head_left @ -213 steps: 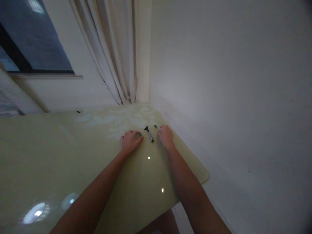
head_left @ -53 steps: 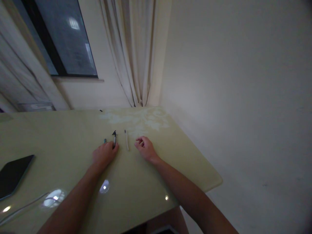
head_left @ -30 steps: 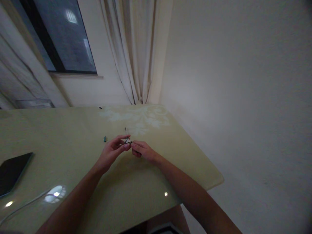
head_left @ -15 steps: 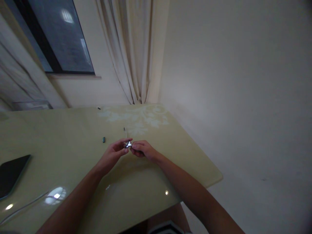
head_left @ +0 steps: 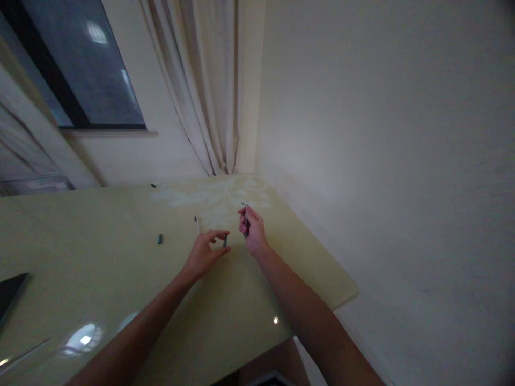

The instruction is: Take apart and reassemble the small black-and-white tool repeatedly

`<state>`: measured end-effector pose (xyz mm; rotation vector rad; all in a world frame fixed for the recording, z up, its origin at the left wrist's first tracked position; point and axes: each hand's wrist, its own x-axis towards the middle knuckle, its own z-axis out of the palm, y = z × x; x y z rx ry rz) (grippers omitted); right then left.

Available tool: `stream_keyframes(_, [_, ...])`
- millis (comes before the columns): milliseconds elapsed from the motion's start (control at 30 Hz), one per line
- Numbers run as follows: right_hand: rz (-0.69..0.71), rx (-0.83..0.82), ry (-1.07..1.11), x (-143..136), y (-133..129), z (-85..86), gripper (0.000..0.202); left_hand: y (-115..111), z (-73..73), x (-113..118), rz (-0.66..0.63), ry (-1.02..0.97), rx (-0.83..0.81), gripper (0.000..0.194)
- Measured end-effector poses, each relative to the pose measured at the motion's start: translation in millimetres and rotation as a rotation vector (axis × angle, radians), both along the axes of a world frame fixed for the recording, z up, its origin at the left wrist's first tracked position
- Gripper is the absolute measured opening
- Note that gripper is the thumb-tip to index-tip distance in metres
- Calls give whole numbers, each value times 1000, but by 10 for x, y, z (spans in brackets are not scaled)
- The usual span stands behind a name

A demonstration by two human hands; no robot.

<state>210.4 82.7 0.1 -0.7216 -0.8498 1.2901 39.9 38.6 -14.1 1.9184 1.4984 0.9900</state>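
Observation:
Over the right part of the table (head_left: 317, 268), my left hand (head_left: 203, 254) pinches a small, narrow grey piece (head_left: 225, 240) upright between thumb and fingertips. To its right, my right hand (head_left: 254, 230) is closed round a slim dark object (head_left: 245, 221) with a thin bent tip poking out at the top; its kind is too small to make out. The two hands are apart. A short white cord with a dark end (head_left: 196, 219) lies just beyond my left hand. Left of that sits a small dark block (head_left: 160, 239) with a greenish side.
Another tiny dark piece (head_left: 153, 185) lies near the table's far edge. A flat black device (head_left: 11, 292) and a pale cable (head_left: 28, 353) are at the left. A wall (head_left: 382, 161) runs along the right side, and a curtain (head_left: 213, 107) hangs behind.
My hands were together round a shiny metallic thing; now they are apart. The right hand has moved up and right with the slim object, the left slightly right with the grey piece. The view has shifted.

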Motion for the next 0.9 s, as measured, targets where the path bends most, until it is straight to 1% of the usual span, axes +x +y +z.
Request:
stream_keyframes(33, [-96, -12, 20, 66, 57, 10, 42, 114, -9, 164, -12, 85, -9, 46])
stream_keyframes(100, [-267, -24, 49, 207, 149, 17, 42, 376, -25, 480, -14, 122, -34, 45])
stream_keyframes(133, [-327, -28, 55, 277, 184, 12, 42, 509, -32, 618, -5, 134, -48, 46])
stream_keyframes(167, [-369, -34, 60, 343, 213, 0, 43, 634, -39, 737, 12, 144, -66, 46])
stream_keyframes(233, [-411, -56, 68, 455, 261, -34, 45, 836, -54, 912, 48, 162, -113, 47])
stream_keyframes(300, [-424, -81, 89, 532, 301, -73, 45, 959, -78, 1015, 85, 185, -159, 48])
stream_keyframes(367, [-428, -106, 119, 570, 331, -102, 45, 1015, -106, 1069, 117, 210, -187, 48])
stream_keyframes(467, [-420, -137, 150, 564, 347, -120, 44, 1020, -122, 1099, 132, 234, -193, 57])
stream_keyframes(567, [-403, -149, 169, 522, 328, -116, 41, 939, -72, 1039, 90, 228, -170, 72])
stream_keyframes(633, [-382, -159, 188, 495, 304, -109, 39, 821, -13, 874, 47, 213, -133, 71])
stream_keyframes(667, [-370, -162, 195, 481, 291, -105, 38, 746, 15, 733, 29, 207, -108, 66])
stream_keyframes(700, [-358, -164, 198, 467, 278, -103, 37, 664, 39, 550, 15, 206, -82, 61])
stream_keyframes(767, [-328, -159, 184, 432, 253, -103, 35, 501, 62, 60, 26, 217, -41, 51])
stream_keyframes(800, [-314, -156, 173, 411, 241, -106, 35, 426, 61, -230, 60, 250, 3, 49])
stream_keyframes(833, [-302, -153, 159, 388, 229, -112, 36, 357, 53, -534, 129, 289, 34, 47])
stream_keyframes(900, [-289, -138, 121, 340, 205, -130, 37, 240, 21, -1113, 339, 389, 10, 49])
